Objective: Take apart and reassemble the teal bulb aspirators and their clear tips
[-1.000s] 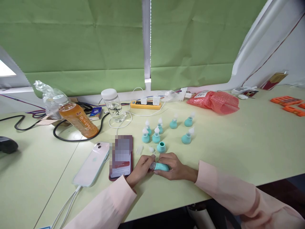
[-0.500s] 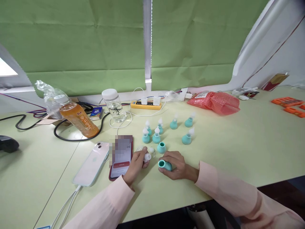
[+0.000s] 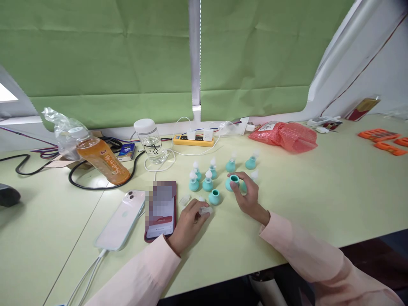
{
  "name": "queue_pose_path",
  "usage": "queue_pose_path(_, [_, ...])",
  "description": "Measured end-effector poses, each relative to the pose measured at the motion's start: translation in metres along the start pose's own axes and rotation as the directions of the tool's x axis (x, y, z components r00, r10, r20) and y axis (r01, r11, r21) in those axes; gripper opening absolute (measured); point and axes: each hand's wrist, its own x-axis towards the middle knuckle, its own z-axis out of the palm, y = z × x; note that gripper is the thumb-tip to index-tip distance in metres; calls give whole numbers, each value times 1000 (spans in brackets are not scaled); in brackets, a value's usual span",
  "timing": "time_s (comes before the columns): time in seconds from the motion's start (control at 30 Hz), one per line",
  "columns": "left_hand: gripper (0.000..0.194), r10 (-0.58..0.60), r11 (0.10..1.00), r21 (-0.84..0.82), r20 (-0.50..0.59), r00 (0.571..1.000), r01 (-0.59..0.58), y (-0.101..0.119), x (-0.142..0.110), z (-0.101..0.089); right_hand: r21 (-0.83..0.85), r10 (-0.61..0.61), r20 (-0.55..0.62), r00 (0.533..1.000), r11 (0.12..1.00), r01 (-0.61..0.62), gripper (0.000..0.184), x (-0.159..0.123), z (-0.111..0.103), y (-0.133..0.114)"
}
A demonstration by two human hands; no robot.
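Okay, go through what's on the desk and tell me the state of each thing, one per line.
Teal bulb: uncapped, held in right hand.
Clear tip: detached, pinched by left hand.
Second teal bulb: uncapped, standing.
Red phone: screen lit.
Orange drink bottle: capped, leaning.
Clear jar: lidded, upright.

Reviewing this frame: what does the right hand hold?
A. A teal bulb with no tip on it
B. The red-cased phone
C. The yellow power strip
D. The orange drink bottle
A: the right hand grips a teal bulb whose open mouth shows with no tip fitted, while the left hand holds a small clear tip near the table.
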Motion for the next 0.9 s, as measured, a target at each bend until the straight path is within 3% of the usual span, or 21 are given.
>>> queue_pose_path(0.1, [24,69,987,145,18,997,-71,-6,0,2,-5,150,69,986,989,-150,19,-1,7,8])
queue_pose_path(0.23, [28,142,954,271,-29,989,-129,-15,0,7,-29,306,207,929,951,-307,24,-8,16,22])
queue_pose_path(0.4, [30,213,881,444,-61,975,-165,-21,-2,10,-23,359,283,890,930,-368,24,-14,20,30])
queue_pose_path(0.53, [24,322,779,597,-116,940,-193,-18,-2,4,-43,226,211,951,974,-222,27,-12,18,22])
queue_pose_path(0.63, [22,372,671,722,-128,919,-171,-9,1,-6,-130,-76,68,995,988,85,27,-2,7,14])
queue_pose_path(0.7, [25,325,585,804,-107,940,-111,-2,3,-15,-269,-269,-55,962,931,245,28,8,-5,11])
queue_pose_path(0.8, [33,176,480,877,-115,978,17,8,5,-27,-487,-322,-189,928,851,197,40,25,-23,13])
queue_pose_path(0.9, [45,55,459,886,-107,993,70,11,6,-39,-575,-154,-183,971,818,21,59,35,-36,20])
